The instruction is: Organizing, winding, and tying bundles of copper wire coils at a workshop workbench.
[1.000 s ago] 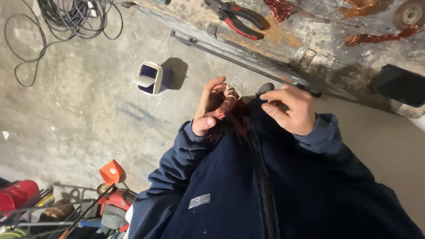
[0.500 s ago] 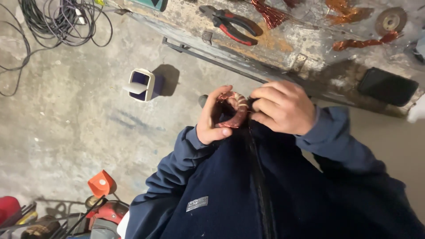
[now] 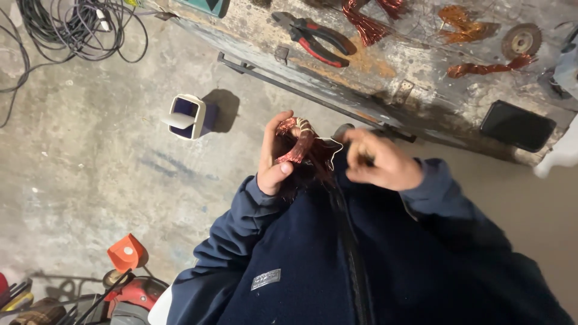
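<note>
**Copper coil being stripped of its binding**

At the centre of the frame the left hand (image 3: 274, 159) is wrapped around a bundle of reddish copper wire (image 3: 297, 144), fingers curled tight on it, just above the dark blue jacket (image 3: 313, 259). The right hand (image 3: 382, 161) sits just beside it, blurred; it seems pinched on a pale thread (image 3: 332, 144) running off the bundle, though I cannot tell for sure. It looks like the tie is being pulled off the coil. Next would call for a steady hold and a clean tug. Red-handled pliers (image 3: 319, 41) lie on the rusty workbench (image 3: 421, 90) at upper right.
</note>
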